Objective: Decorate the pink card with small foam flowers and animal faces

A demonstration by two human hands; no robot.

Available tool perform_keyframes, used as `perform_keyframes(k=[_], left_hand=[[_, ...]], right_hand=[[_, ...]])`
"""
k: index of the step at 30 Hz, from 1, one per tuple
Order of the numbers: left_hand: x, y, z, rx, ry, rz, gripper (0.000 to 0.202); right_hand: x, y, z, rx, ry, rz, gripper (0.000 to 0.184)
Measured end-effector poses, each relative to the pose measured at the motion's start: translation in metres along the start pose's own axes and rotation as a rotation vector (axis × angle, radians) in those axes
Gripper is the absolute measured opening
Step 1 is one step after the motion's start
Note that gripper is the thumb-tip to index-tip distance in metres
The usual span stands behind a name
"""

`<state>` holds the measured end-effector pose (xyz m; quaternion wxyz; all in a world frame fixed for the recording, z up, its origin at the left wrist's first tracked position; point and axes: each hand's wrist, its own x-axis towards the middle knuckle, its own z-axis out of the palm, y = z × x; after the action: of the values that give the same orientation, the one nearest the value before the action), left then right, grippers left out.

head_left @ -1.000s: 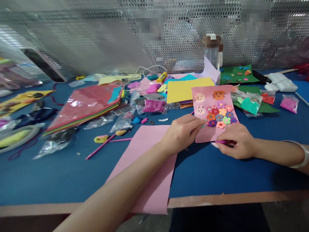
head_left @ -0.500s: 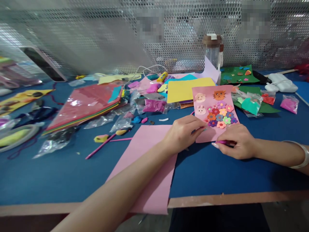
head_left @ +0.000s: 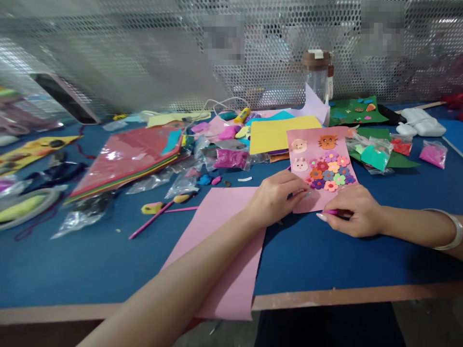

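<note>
- Working over the decorated pink card, right of centre in the frame, seems to call for light fingertips, so that nothing drags the clustered foam flowers on it.
- The magenta piece, just beside the card's lower edge, is best kept in a fine grip near its end, with its tip free and in sight.
- Keeping the palms off the card would help prevent creases; its lower corners look the easiest to bend.
- The left hand stands at the card's lower left, its forearm slanting up from the bottom left across the larger pink sheet.
- Its thumb and fingertips come close together, pointing right; I cannot tell whether the small teal spot there is a held bit or a nail.
- The right hand reaches in from the right edge, wrist low, fingers curled, thumb and forefinger pinching the magenta piece.
</note>
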<state>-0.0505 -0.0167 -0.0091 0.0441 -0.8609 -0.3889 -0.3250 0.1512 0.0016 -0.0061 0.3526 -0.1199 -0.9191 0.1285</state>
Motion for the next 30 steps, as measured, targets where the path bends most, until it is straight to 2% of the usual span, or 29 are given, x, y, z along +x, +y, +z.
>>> perform_keyframes(k=[4, 15, 25, 30], left_hand=[[0.0018, -0.0018, 0.0017, 0.055, 0.011, 0.024, 0.017], [0.0004, -0.0065, 0.0032, 0.14, -0.053, 0.036, 0.021], [0.0012, -0.0072, 0.0028, 0.088, -0.094, 0.014, 0.02], [0.0032, -0.0002, -0.0054, 0.045, -0.088, 0.006, 0.021]], right_hand=[[-0.0002, 0.0, 0.0003, -0.018, 0.004, -0.008, 0.019], [0.0007, -0.0001, -0.0001, -0.014, -0.002, -0.01, 0.019], [0.0003, 0.0003, 0.0, -0.011, -0.023, 0.006, 0.019], [0.0007, 0.0005, 0.0, -0.012, -0.022, 0.0, 0.019]])
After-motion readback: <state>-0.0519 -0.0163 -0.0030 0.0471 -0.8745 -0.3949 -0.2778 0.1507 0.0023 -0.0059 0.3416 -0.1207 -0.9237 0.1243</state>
